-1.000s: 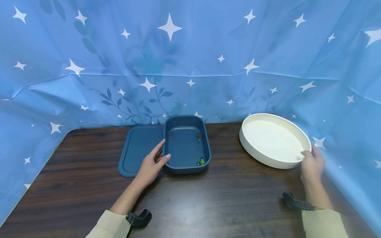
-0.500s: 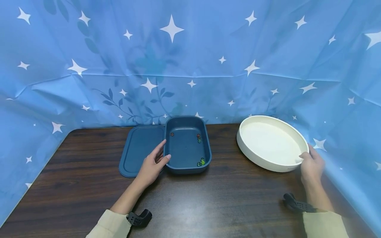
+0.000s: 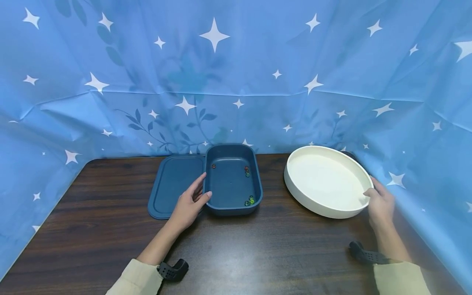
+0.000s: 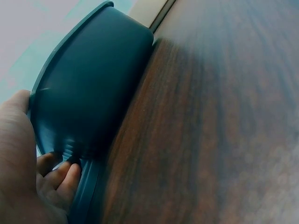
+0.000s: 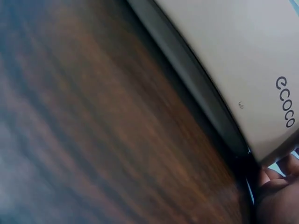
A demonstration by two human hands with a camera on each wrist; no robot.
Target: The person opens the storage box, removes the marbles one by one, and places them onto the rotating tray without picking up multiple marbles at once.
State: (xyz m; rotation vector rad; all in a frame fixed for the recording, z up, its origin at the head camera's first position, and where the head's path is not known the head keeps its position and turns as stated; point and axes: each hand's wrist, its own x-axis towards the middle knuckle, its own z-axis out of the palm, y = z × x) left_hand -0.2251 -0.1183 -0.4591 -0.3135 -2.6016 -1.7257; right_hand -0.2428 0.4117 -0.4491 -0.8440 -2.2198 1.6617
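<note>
Frontally, shows two hands above one dark wood-grain table (image 3: pixel 258 246). At left, shows left hand (image 3: pixel 185 209) with thumb and forefinger spread wide, touching left side of one blue box (image 3: pixel 232 211), thumb tip at rim; in left wrist view, shows further fingers bent beside box. At right, shows right hand (image 3: pixel 381 205) gripping one round white tray (image 3: pixel 328 176) by its right edge, thumb over rim and fingers outside; in right wrist view, reads "ecoco" on outer wall. Places blue box upright near middle of table, white tray well apart to its right, and one flat blue lid (image 3: pixel 173 180) just beside it on left. Inside box, shows one reddish bead (image 3: pixel 213 166) near left wall, one red-and-green cluster (image 3: pixel 246 169) near right wall and one yellow-green cluster (image 3: pixel 252 200) in near-right corner; too small to count within clusters. Includes also two black wristbands (image 3: pixel 171 270), two pale sleeves (image 3: pixel 138 278) and, behind, one star-patterned blue cloth (image 3: pixel 236 53).
</note>
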